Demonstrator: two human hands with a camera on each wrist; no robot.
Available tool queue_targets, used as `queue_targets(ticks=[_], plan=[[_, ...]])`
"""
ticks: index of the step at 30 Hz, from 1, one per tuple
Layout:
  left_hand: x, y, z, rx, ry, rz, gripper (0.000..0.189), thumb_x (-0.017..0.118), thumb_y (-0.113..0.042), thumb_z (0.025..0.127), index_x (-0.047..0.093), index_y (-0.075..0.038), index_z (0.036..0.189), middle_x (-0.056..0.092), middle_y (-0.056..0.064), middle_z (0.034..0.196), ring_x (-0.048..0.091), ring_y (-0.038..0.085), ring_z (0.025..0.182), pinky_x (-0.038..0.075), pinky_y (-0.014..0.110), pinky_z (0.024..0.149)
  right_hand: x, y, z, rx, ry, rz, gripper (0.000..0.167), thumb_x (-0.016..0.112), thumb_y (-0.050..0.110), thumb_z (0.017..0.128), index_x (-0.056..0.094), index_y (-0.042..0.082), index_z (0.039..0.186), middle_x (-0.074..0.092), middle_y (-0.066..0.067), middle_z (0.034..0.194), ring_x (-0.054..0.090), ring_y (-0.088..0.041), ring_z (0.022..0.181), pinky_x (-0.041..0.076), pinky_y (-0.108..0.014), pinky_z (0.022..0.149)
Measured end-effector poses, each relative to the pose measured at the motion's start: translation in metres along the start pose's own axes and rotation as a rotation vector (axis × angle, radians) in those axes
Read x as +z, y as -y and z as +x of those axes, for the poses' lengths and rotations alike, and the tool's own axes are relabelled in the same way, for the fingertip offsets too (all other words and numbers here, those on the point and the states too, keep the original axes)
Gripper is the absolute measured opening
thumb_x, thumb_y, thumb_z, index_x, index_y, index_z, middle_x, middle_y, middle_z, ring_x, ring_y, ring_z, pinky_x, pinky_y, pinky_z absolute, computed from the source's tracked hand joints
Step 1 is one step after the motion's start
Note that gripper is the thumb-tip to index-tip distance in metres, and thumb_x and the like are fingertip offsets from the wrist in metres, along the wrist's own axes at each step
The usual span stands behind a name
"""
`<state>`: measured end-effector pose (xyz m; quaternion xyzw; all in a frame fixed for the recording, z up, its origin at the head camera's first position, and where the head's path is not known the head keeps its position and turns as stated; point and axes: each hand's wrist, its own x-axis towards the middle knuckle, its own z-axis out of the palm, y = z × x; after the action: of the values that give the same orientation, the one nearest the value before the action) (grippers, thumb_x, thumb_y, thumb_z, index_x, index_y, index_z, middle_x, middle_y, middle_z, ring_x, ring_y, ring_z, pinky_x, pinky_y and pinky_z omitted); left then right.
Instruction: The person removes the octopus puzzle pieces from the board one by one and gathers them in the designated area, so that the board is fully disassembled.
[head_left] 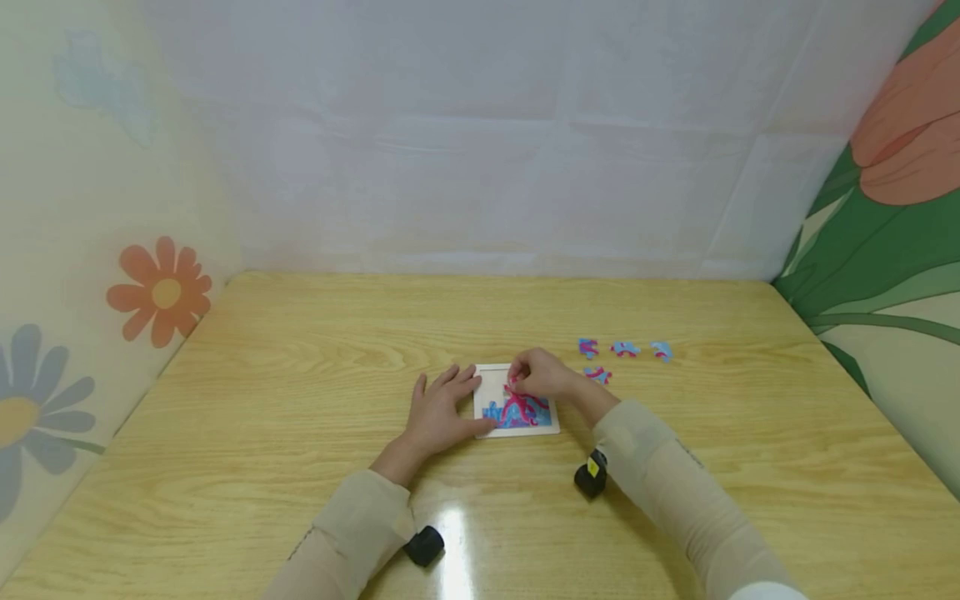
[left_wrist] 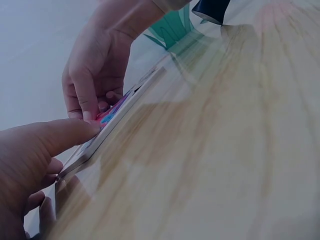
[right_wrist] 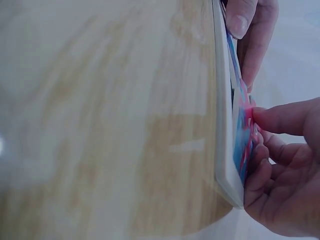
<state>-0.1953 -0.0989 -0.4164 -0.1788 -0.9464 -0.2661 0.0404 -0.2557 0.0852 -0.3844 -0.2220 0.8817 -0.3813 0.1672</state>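
Observation:
A white-framed jigsaw tray [head_left: 525,432] lies on the table, its lower part filled with a blue and pink-red picture. My left hand [head_left: 442,414] is spread at the tray's left side, fingertips by the upper left edge and thumb resting over the lower left corner. Thumb and fingertips of my right hand [head_left: 542,373] pinch a pink-red jigsaw piece [head_left: 512,384] over the middle of the tray. In the right wrist view, the right hand [right_wrist: 287,155] sits low against the picture. Its fingers hide much of that piece.
Several loose jigsaw pieces lie right of the tray: three in a row, with the middle piece [head_left: 625,349] between two others, and one piece [head_left: 597,375] nearer. Black wrist cameras [head_left: 424,546] hang below both sleeves. A white sheet [head_left: 480,167] stands behind the wooden table [head_left: 300,367].

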Motion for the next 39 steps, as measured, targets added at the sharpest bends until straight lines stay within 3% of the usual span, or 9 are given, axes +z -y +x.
queue_targets(ticks=[6, 9, 13, 15, 20, 21, 25, 29, 39], plan=[[0.001, -0.001, -0.002, 0.016, -0.029, -0.026, 0.066, 0.066, -0.043, 0.069, 0.049, -0.006, 0.122, 0.04, 0.005, 0.13, 0.028, 0.025, 0.122, 0.002, 0.055, 0.094, 0.002, 0.0, 0.0, 0.012, -0.009, -0.003, 0.004, 0.06, -0.003, 0.073, 0.058, -0.002, 0.077, 0.049, 0.001, 0.066, 0.044, -0.009, 0.061, 0.038, -0.018, 0.056], [-0.001, -0.01, -0.007, 0.048, -0.065, -0.018, 0.061, 0.067, -0.036, 0.071, 0.05, -0.006, 0.121, 0.044, 0.004, 0.127, 0.035, 0.022, 0.118, 0.005, 0.055, 0.095, 0.003, -0.001, 0.002, 0.031, -0.016, -0.004, 0.005, 0.06, -0.003, 0.073, 0.058, -0.002, 0.077, 0.051, -0.002, 0.067, 0.046, -0.011, 0.063, 0.04, -0.021, 0.058], [-0.005, -0.03, -0.017, 0.166, -0.111, 0.061, 0.052, 0.066, -0.033, 0.073, 0.055, -0.005, 0.116, 0.051, 0.004, 0.12, 0.047, 0.019, 0.108, 0.014, 0.057, 0.092, 0.004, -0.009, 0.008, 0.03, -0.016, -0.012, 0.006, 0.061, -0.003, 0.072, 0.059, 0.0, 0.077, 0.054, -0.004, 0.069, 0.049, -0.014, 0.065, 0.043, -0.025, 0.061], [-0.006, -0.041, -0.022, 0.247, -0.105, 0.105, 0.05, 0.064, -0.035, 0.074, 0.056, -0.005, 0.114, 0.052, 0.006, 0.118, 0.049, 0.021, 0.106, 0.02, 0.057, 0.09, 0.006, -0.025, 0.016, -0.024, -0.011, 0.004, 0.005, 0.063, 0.002, 0.073, 0.06, 0.005, 0.075, 0.053, -0.002, 0.069, 0.049, -0.013, 0.063, 0.042, -0.024, 0.058], [-0.001, -0.055, -0.03, 0.424, -0.004, 0.123, 0.052, 0.06, -0.04, 0.076, 0.056, -0.004, 0.114, 0.05, 0.01, 0.12, 0.043, 0.027, 0.11, 0.029, 0.046, 0.09, 0.005, -0.026, 0.015, -0.044, -0.003, 0.036, 0.005, 0.064, 0.005, 0.074, 0.06, 0.005, 0.075, 0.053, -0.003, 0.068, 0.049, -0.014, 0.062, 0.042, -0.024, 0.056], [0.0, -0.056, -0.031, 0.443, 0.02, 0.123, 0.053, 0.059, -0.041, 0.077, 0.055, -0.005, 0.115, 0.048, 0.011, 0.122, 0.041, 0.028, 0.112, 0.029, 0.044, 0.09, 0.002, -0.014, 0.008, -0.002, -0.003, 0.026, 0.004, 0.063, 0.001, 0.074, 0.059, 0.001, 0.077, 0.054, -0.005, 0.068, 0.05, -0.015, 0.063, 0.043, -0.026, 0.058], [0.005, -0.057, -0.032, 0.46, 0.116, 0.184, 0.06, 0.05, -0.049, 0.08, 0.048, -0.006, 0.123, 0.039, 0.01, 0.13, 0.031, 0.027, 0.12, 0.025, 0.045, 0.094, 0.002, -0.007, 0.002, -0.009, -0.018, 0.018, 0.005, 0.062, -0.001, 0.073, 0.059, -0.001, 0.078, 0.052, -0.003, 0.066, 0.047, -0.011, 0.061, 0.041, -0.021, 0.056], [0.009, -0.058, -0.033, 0.455, 0.165, 0.238, 0.063, 0.044, -0.052, 0.082, 0.044, -0.006, 0.126, 0.036, 0.011, 0.132, 0.028, 0.029, 0.121, 0.022, 0.047, 0.095, 0.002, -0.005, 0.0, 0.0, -0.02, 0.015, 0.005, 0.061, -0.001, 0.074, 0.059, -0.001, 0.078, 0.051, -0.001, 0.066, 0.046, -0.009, 0.06, 0.039, -0.019, 0.055], [0.019, -0.059, -0.036, 0.43, 0.154, 0.302, 0.074, 0.041, -0.055, 0.083, 0.035, 0.001, 0.13, 0.03, 0.015, 0.135, 0.021, 0.032, 0.123, 0.02, 0.045, 0.096, 0.001, -0.006, 0.0, 0.016, -0.019, 0.047, 0.005, 0.061, -0.001, 0.074, 0.059, -0.002, 0.079, 0.051, -0.002, 0.067, 0.046, -0.01, 0.061, 0.039, -0.02, 0.055]])
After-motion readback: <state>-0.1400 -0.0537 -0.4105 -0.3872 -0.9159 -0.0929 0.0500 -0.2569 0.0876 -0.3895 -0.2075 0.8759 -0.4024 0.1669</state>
